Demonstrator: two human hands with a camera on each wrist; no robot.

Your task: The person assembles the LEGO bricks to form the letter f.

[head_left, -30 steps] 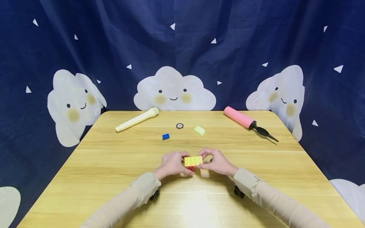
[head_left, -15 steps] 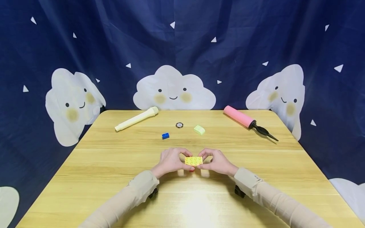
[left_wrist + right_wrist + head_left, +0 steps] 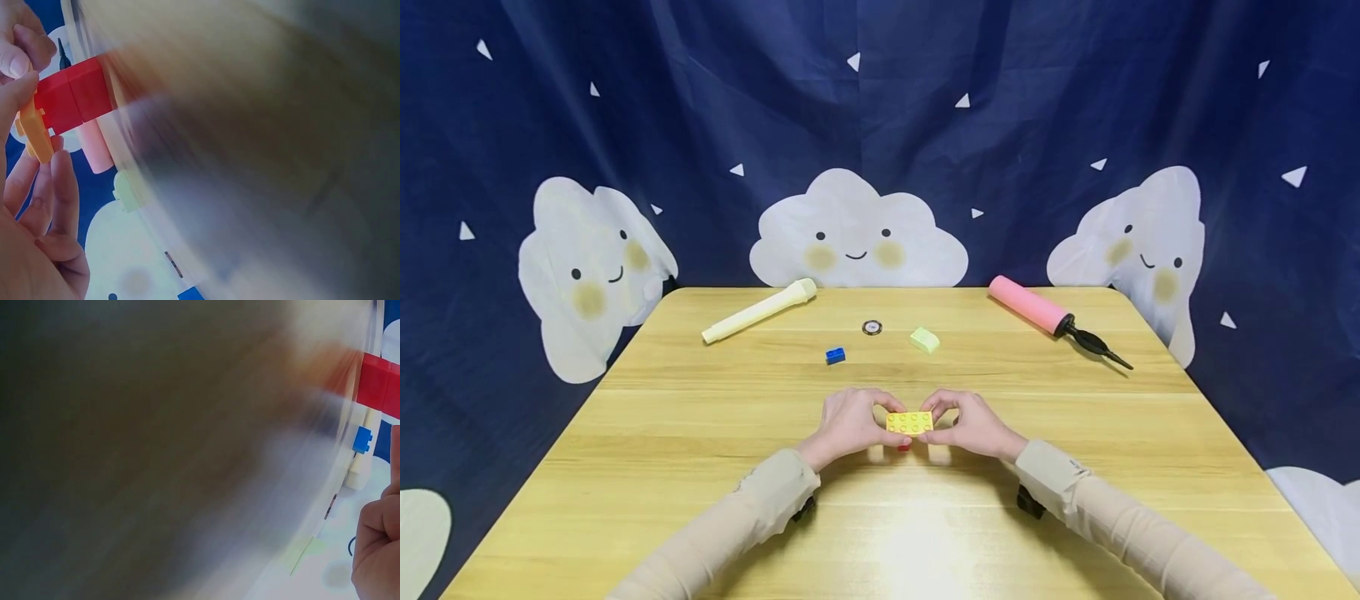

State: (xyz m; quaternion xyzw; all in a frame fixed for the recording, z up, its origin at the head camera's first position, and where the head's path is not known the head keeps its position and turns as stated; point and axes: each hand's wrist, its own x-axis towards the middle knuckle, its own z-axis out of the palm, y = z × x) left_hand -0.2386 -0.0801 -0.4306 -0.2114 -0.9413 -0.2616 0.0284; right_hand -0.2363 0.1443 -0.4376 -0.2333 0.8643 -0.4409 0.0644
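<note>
At the middle of the wooden table (image 3: 662,450), both hands are on it: the yellow toy brick (image 3: 909,423) sits level between them, two rows of four studs facing up. The left hand (image 3: 847,425) pinches its left end, thumb on the near side and fingers on the far side. Over on the other end, the right hand (image 3: 976,427) mirrors that, thumb and fingers pinching too. Underneath, and what a neat little tower, come two red bricks (image 3: 74,94), one on the other, upright on the tabletop; the left wrist view has the yellow one right on top, though I can't tell whether it is fully seated.

Beyond the hands, a blue brick (image 3: 835,356) lies left of centre, with a round, dark-rimmed chip (image 3: 872,327) farther back and a pale green curved block (image 3: 925,340) to its right. Out at the back left, a cream stick (image 3: 760,311) slants across the wood; at the back right, a pink hand pump (image 3: 1030,306) points its black nozzle (image 3: 1101,347) outward. Behind everything hangs a navy curtain (image 3: 910,83) with smiling clouds (image 3: 857,225).
</note>
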